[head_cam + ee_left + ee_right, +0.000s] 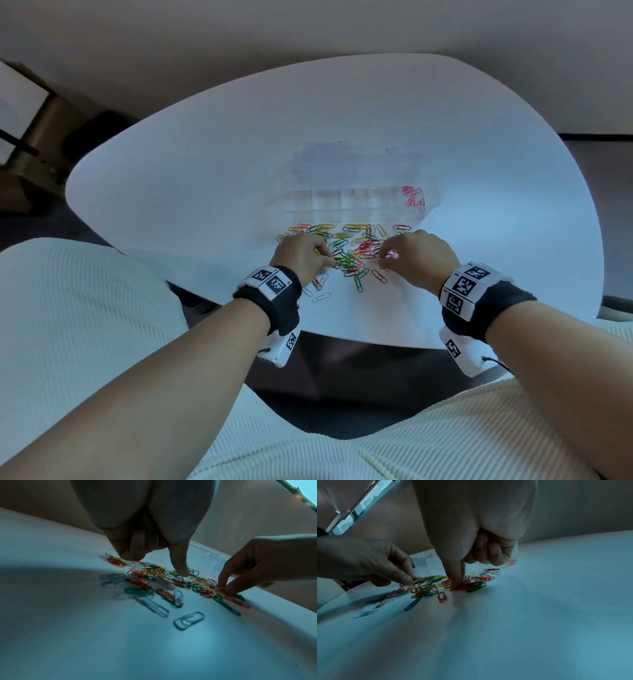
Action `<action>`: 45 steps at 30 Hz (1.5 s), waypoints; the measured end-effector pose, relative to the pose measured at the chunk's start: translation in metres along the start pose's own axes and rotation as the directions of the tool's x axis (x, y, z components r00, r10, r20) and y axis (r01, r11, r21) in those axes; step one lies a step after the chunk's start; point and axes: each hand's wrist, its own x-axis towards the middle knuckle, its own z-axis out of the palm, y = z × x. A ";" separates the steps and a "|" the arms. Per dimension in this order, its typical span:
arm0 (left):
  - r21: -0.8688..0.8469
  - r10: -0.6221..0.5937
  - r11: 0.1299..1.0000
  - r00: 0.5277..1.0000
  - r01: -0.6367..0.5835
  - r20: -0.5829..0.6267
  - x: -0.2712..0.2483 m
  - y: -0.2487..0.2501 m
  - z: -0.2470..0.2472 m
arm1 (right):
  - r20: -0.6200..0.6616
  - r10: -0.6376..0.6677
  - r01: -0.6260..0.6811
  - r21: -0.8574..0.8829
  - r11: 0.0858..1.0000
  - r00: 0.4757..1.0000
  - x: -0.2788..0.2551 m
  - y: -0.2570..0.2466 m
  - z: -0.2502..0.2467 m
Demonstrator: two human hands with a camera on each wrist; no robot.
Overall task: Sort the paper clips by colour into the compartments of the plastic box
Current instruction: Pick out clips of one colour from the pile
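A pile of paper clips (349,250) in red, green, yellow, pink and white lies on the white table, just in front of the clear plastic box (359,205). Red clips (412,198) fill the box's far right compartment; the other compartments look bare. My left hand (330,262) reaches into the pile's left side, and its thumb (183,572) and forefinger pinch a clip there. At the pile's near right edge, my right hand (380,263) points down, thumb and forefinger (456,584) closed on a clip against the table. The other fingers of both hands are curled.
A few white clips (188,620) and a green one (359,284) lie loose near the table's front edge (342,337). The box's open clear lid (352,161) lies flat behind it. My lap in a cream knit is below, and a dark stand (41,137) is far left.
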 end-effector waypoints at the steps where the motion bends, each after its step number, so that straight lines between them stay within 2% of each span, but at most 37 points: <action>1: -0.024 -0.012 1.000 1.000 0.011 -0.011 0.000 0.002 -0.001 | 0.002 0.012 -0.012 0.033 0.999 1.000 0.002 0.003 0.001; 6: -0.130 -0.048 0.991 0.998 0.044 -0.031 0.001 0.004 -0.003 | 0.060 0.060 -0.073 0.253 0.965 0.996 0.011 0.015 0.003; 10: -0.182 -0.012 0.983 0.999 0.003 -0.049 -0.001 0.007 -0.004 | -0.013 0.082 -0.075 0.283 0.956 0.997 0.013 0.016 0.000; 12: -0.239 -0.007 0.971 0.999 0.000 -0.031 -0.003 0.011 -0.005 | -0.027 0.047 -0.040 0.235 0.971 0.999 0.011 0.014 -0.004; 15: -0.387 -0.017 0.922 1.000 0.013 -0.005 -0.004 0.014 -0.006 | 0.048 -0.047 0.043 0.091 0.995 0.998 0.005 0.008 -0.007; 17: -0.483 -0.017 0.875 1.000 0.024 0.019 -0.006 0.016 -0.007 | 0.071 -0.053 0.051 0.030 0.998 0.996 0.002 0.004 -0.006; 22: -0.679 0.012 0.732 0.996 0.052 0.088 -0.008 0.021 -0.011 | 0.037 -0.066 0.068 -0.071 0.995 0.997 -0.001 -0.002 -0.001; 26: -0.719 0.028 0.693 0.994 0.053 0.101 -0.010 0.029 -0.014 | -0.013 -0.103 0.099 -0.166 0.981 0.995 -0.004 -0.008 0.006; 28: -0.723 0.047 0.689 0.993 0.047 0.110 -0.011 0.030 -0.014 | -0.041 -0.076 0.072 -0.081 0.994 0.996 -0.005 -0.009 0.005; 31: -0.729 0.041 0.680 0.989 0.076 0.141 -0.009 0.029 -0.013 | -0.094 0.016 0.000 0.167 0.986 0.995 -0.001 -0.008 -0.002; 34: -0.729 0.027 0.677 0.986 0.101 0.162 -0.009 0.030 -0.014 | -0.095 0.074 -0.034 0.372 0.928 0.993 0.002 -0.005 -0.011; 39: -0.696 0.005 0.708 0.984 0.124 0.180 -0.010 0.029 -0.012 | -0.091 0.154 -0.079 0.551 0.831 0.984 0.005 0.002 -0.016; 45: -0.640 -0.038 0.753 0.981 0.153 0.190 -0.010 0.031 -0.011 | -0.025 0.206 -0.119 0.748 0.653 0.978 0.008 0.002 -0.027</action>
